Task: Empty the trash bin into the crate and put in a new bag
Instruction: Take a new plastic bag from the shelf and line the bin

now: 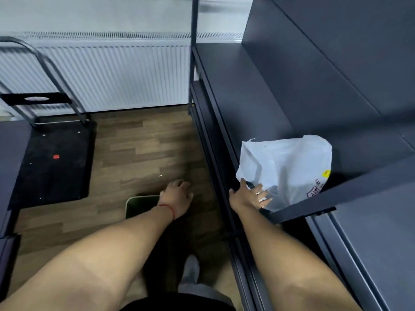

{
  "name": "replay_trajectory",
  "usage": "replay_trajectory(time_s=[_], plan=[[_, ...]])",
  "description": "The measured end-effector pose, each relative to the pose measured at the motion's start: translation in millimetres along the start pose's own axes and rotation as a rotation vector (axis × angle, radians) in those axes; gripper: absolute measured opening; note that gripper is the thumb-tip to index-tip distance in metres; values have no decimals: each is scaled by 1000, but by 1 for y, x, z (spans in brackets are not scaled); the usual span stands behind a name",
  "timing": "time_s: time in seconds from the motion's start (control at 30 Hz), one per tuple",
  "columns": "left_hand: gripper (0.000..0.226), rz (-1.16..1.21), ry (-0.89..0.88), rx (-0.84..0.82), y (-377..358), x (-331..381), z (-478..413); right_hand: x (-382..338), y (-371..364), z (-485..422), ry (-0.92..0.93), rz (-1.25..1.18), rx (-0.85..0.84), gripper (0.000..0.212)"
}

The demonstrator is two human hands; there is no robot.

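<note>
A white plastic bag (289,169) with printed marks lies on a lower shelf of the dark grey rack (258,93) on the right. My right hand (251,194) rests on the bag's near lower corner at the shelf edge, fingers spread over the plastic; whether it grips the bag is unclear. A green trash bin (140,206) with a pale rim stands on the floor below me, mostly hidden behind my left forearm. My left hand (177,195) hovers above the bin's far right corner, fingers loosely curled down, holding nothing. No crate is in view.
A black platform trolley (54,162) with a metal handle stands at the left on the wood-look floor (143,151). A white radiator (116,72) lines the far wall. A dark shelf bar (314,205) crosses in front of the bag.
</note>
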State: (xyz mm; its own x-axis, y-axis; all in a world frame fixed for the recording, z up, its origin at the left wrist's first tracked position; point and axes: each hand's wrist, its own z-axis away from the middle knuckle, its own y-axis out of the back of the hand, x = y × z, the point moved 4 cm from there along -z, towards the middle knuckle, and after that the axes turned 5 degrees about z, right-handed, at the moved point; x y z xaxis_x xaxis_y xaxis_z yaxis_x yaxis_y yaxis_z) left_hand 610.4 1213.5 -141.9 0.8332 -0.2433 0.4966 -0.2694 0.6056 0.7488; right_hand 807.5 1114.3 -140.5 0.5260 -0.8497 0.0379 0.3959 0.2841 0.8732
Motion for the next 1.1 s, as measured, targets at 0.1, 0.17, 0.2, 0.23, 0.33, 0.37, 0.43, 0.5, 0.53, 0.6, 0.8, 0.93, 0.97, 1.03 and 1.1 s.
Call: replay_trajectory(time_s=[0.1, 0.17, 0.2, 0.23, 0.33, 0.37, 0.43, 0.5, 0.53, 0.6, 0.8, 0.93, 0.97, 1.03, 1.1], plan=[[47, -17, -20, -26, -14, 11, -12, 5, -1, -10, -22, -54, 81, 51], [48, -9, -18, -40, -23, 15, -20, 11, -1, -21, -53, -100, 93, 50], [48, -6, -14, -49, -26, 16, -22, 12, -2, -26, -59, -135, 78, 51], [49, -3, -12, -59, -28, 16, -24, 13, -1, -31, -70, -168, 82, 51], [49, 10, -13, -69, -30, 16, -27, 7, 1, -37, -56, -251, 130, 46], [48, 17, -13, -65, -29, 13, -27, 0, 1, -36, -18, -281, 130, 47], [48, 32, -11, -61, -28, 5, -27, -8, 1, -35, 43, -323, 146, 52], [49, 48, -14, -62, -24, -5, -25, -19, 1, -31, 100, -345, 176, 61], [50, 54, -19, -59, -22, -10, -23, -27, 1, -26, 138, -362, 179, 67], [54, 52, -27, -46, -15, -21, -18, -50, 3, -11, 223, -414, 177, 75], [61, 95, 18, -1, 24, -66, 2, -147, 7, 64, 418, -402, 172, 75], [62, 142, 34, 50, 58, -107, 14, -203, -9, 115, 559, -360, 174, 70], [62, 169, 51, 55, 65, -120, 17, -216, -13, 126, 583, -342, 180, 69], [61, 198, 93, 51, 75, -144, 22, -238, -15, 144, 625, -370, 185, 66], [60, 196, 122, 53, 84, -163, 26, -253, -15, 158, 673, -466, 163, 61]])
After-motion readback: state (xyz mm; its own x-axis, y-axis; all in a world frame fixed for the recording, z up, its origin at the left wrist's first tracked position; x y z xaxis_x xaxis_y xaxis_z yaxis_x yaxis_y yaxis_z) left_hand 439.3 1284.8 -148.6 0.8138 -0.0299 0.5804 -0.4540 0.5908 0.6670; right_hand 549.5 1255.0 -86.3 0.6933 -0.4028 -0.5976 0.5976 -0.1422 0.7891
